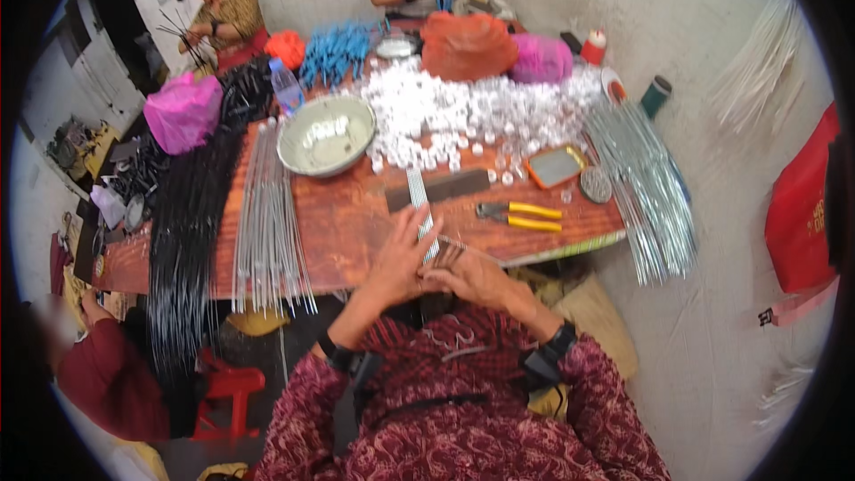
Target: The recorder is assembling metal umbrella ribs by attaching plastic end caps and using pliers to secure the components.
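Wooden and worn, the tabletop point(356, 223) sits against a pale wall, crowded with work. At its near edge the left hand point(398, 260) lies with fingers spread, pressing a flat bundle of thin metal rods point(424, 214) so they stay aligned; the right hand point(472, 274) is closed around the rods' near ends, gathering them tight. Just beyond, within easy reach, lie yellow-handled pliers point(521, 215) and a dark flat bar point(441, 188). Farther out stand a metal bowl point(326, 135), a heap of small clear caps point(472, 111), and long rod bundles point(267, 223) at the left
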Demonstrator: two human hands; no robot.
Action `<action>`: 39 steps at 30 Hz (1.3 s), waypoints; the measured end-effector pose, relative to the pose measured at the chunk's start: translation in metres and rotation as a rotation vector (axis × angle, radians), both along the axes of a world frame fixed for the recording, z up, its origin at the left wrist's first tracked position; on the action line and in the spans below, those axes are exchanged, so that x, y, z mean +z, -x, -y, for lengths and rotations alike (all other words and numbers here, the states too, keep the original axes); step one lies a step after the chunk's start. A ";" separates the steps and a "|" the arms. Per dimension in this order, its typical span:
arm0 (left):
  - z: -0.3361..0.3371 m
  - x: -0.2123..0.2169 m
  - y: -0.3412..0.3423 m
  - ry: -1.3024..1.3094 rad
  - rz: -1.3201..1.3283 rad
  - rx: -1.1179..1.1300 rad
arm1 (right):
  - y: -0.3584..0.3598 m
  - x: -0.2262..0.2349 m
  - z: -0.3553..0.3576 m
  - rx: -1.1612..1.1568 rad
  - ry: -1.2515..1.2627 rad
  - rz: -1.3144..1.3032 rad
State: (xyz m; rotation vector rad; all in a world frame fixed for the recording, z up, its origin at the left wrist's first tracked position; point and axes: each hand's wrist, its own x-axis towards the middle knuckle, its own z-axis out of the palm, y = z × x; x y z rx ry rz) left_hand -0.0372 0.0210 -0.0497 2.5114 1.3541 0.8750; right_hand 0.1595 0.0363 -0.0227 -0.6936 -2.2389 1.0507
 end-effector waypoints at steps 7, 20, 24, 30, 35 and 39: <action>-0.006 0.038 0.014 0.325 -0.232 -0.131 | -0.007 0.008 0.001 0.017 -0.062 0.013; -0.019 0.008 0.009 -0.042 -0.120 0.002 | -0.003 0.011 0.001 0.010 -0.117 -0.012; -0.024 0.009 0.003 -0.093 -0.098 0.051 | -0.002 0.017 0.001 0.050 -0.030 -0.021; -0.035 0.003 0.002 -0.146 -0.054 0.102 | -0.002 0.031 -0.003 0.053 -0.051 0.005; -0.047 0.006 0.007 -0.247 0.005 0.140 | -0.002 0.067 -0.015 0.085 -0.070 -0.039; -0.037 0.050 -0.007 -0.199 0.066 0.085 | -0.016 0.105 -0.024 0.068 0.023 -0.140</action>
